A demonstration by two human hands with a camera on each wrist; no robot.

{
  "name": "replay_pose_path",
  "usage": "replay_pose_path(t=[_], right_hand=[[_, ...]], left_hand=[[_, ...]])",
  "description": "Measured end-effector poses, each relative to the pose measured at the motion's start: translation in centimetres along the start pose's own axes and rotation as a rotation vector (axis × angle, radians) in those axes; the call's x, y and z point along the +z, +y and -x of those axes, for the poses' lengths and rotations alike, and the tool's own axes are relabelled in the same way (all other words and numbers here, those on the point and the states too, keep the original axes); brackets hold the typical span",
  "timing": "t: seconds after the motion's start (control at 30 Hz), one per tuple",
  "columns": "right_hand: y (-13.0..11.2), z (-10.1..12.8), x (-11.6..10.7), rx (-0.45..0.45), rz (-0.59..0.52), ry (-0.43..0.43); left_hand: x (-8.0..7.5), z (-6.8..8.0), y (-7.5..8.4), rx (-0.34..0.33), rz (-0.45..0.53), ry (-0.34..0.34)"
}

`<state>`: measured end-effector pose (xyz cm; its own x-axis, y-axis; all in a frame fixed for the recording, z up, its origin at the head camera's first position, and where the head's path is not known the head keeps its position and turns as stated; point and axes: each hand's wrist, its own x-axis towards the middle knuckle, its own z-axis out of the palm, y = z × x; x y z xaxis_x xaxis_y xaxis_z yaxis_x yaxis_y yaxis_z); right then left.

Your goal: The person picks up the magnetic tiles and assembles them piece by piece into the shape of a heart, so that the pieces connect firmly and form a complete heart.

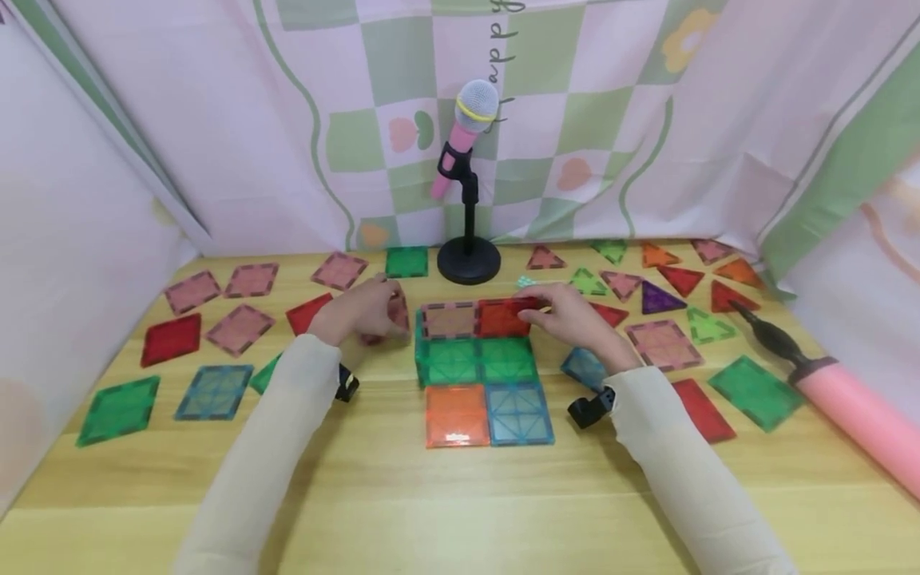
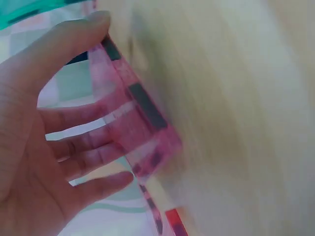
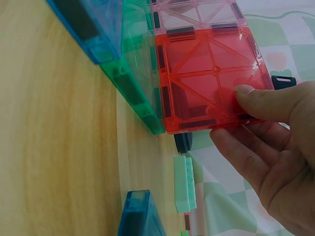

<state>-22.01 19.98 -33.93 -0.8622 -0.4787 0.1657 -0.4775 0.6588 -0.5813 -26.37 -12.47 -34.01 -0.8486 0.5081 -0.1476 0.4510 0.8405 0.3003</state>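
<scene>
My left hand (image 1: 355,311) holds a translucent pink magnetic tile (image 2: 140,125) near the left end of the build. In the left wrist view the thumb lies at one edge and the fingers show through the tile. With thumb and fingers, my right hand (image 1: 571,315) pinches the outer edge of a red square magnetic tile (image 3: 197,64). That red tile stands upright behind the green tiles (image 1: 453,363), side by side with an upright pink tile (image 1: 447,321). In front lie an orange tile (image 1: 457,415) and a blue tile (image 1: 521,415), edge to edge.
Loose square tiles, including a green one (image 1: 118,409) and a red one (image 1: 171,339), lie to the left. Several triangles, one purple (image 1: 661,298), spread across the right. A pink microphone on a black stand (image 1: 469,259) stands behind. A pink, black-tipped object (image 1: 862,407) lies far right.
</scene>
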Motion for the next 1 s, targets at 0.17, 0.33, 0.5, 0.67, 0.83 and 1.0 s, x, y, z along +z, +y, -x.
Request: replay_pose_path(t=[0.17, 0.33, 0.5, 0.67, 0.83, 1.0], right_hand=[[0.2, 0.2, -0.2, 0.013, 0.0, 0.002], [0.2, 0.1, -0.2, 0.011, -0.002, 0.001], [0.2, -0.2, 0.1, 0.003, -0.003, -0.007], [0.2, -0.1, 0.2, 0.005, -0.003, -0.008], [0.1, -0.2, 0.2, 0.003, -0.005, -0.012], [0.1, -0.2, 0.2, 0.009, -0.006, -0.003]], left_hand=[[-0.2, 1.8, -0.3, 0.0, 0.197, 0.058], [-0.2, 3.9, -0.2, 0.027, 0.317, 0.11], [0.3, 6.4, 0.6, 0.076, 0.349, 0.117], [1.2, 8.6, 1.6, 0.133, 0.434, 0.15], [2.3, 10.6, 3.2, 0.142, 0.45, 0.148], [3.6, 11.7, 5.1, 0.16, 0.453, 0.123]])
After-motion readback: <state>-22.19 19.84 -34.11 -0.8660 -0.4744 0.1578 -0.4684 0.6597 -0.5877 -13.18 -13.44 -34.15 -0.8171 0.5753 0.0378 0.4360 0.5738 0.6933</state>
